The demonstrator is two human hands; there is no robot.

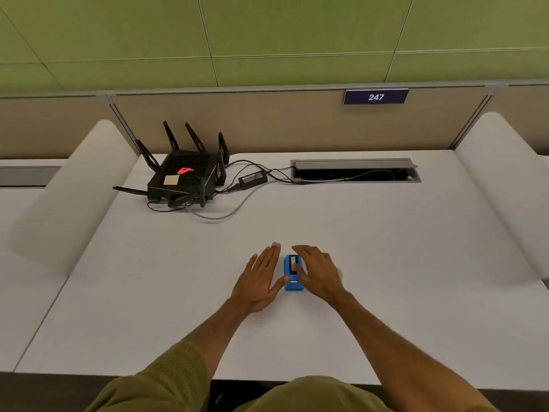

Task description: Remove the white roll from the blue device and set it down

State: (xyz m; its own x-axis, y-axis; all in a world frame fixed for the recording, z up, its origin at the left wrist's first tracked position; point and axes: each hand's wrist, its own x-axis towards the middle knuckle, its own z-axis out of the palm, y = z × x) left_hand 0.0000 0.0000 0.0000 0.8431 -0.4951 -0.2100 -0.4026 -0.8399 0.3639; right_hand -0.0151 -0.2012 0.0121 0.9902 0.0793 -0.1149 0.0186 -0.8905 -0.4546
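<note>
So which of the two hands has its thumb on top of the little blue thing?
The right hand: its thumb lies over the blue device, while the left hand only flanks its side, fingers straight.

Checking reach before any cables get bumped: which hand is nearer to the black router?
Left. The left hand lies flat, left of the blue device, on the side of the router; the right hand rests over the device, farther right.

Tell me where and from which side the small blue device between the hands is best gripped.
Probably across its two long sides, from above. The blue device lies flat on the white desk, long axis pointing away from the person. The left hand lies open along its left side, thumb at its near corner; the right hand is at its right side, thumb over the top. Both sides look reachable.
</note>
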